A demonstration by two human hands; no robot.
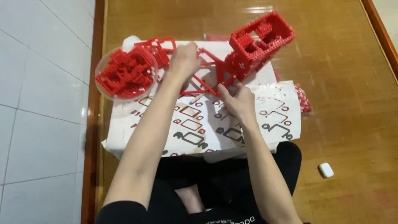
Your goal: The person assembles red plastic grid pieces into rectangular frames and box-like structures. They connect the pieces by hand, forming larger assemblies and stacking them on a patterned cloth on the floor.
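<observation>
I see my left hand pinching the thin red brick lattice frame at 12 o'clock; right hand grips its lower edge beside the red block-built box structure. Best w/ both hands steady, press straight. Clear round bowl of red bricks at 10.

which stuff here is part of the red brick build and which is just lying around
In use: left hand and right hand on the red lattice frame; red block structure; clear bowl of red bricks; printed instruction sheet.

Lying about: small white case on the wooden floor.
</observation>
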